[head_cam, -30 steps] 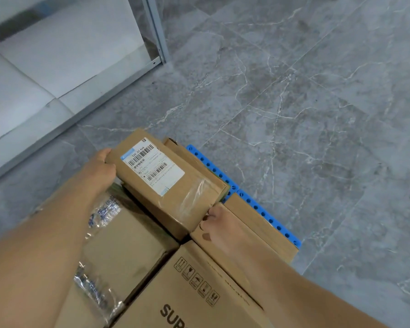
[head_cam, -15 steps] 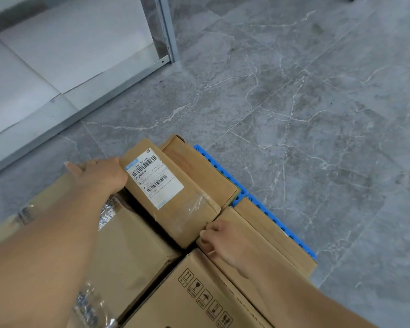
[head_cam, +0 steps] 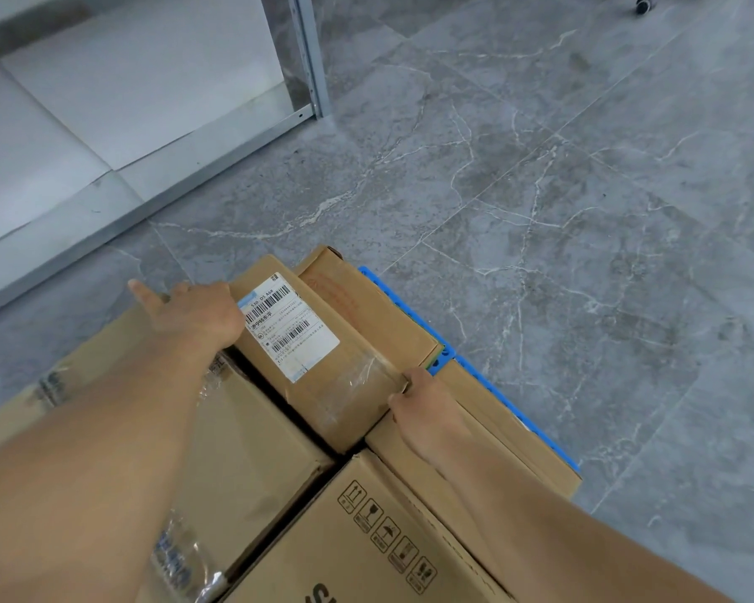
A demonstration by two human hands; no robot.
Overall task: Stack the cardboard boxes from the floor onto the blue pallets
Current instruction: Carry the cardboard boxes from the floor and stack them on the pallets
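We had the labelled box (head_cam: pixel 323 354) on the stack, left hand (head_cam: pixel 197 315) loose-fingered against its end. Right hand (head_cam: pixel 427 411) gripped its near corner. Pallet (head_cam: pixel 475 372) looked nearly full.

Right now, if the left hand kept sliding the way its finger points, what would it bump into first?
Probably nothing near: the left hand points up and left, off the labelled box, over bare floor. Beyond that comes the metal rack, though depth is hard to judge.

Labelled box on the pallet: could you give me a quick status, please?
Left hand at the labelled box's far-left end, fingers straight. Right hand pinching its near-right corner. Box wedged among other boxes on the blue pallet. Nothing in the way.
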